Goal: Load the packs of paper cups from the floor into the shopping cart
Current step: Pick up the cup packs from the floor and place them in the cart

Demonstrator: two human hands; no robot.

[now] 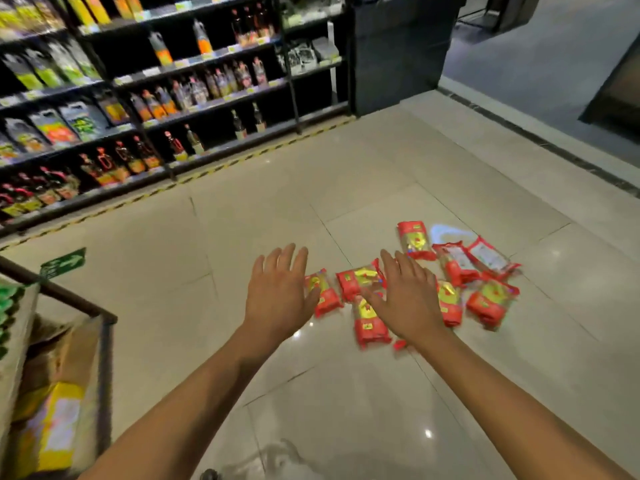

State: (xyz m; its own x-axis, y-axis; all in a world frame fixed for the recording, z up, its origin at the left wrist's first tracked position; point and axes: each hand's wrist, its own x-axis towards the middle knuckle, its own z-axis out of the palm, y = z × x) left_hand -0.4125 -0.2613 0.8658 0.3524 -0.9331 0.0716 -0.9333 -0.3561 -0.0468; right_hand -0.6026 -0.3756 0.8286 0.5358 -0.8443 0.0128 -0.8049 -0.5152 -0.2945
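Several red and yellow packs of paper cups lie scattered on the pale tiled floor, among them one at the left (pixel 323 295), one in front (pixel 370 323) and a cluster at the right (pixel 485 268). My left hand (pixel 280 292) reaches out flat with fingers spread, just left of the leftmost pack. My right hand (pixel 407 296) is spread open over the middle packs and hides part of them. Neither hand holds anything. The shopping cart (pixel 104 317) stands at the lower left, its dark rim and corner post in view.
Cardboard and a yellow package (pixel 59 420) lie inside the cart. Dark store shelves (pixel 173 98) filled with bottles and pouches run along the left and back, edged by a yellow-black floor strip. A green arrow sticker (pixel 64 263) marks the floor. A dark column (pixel 398 46) stands behind.
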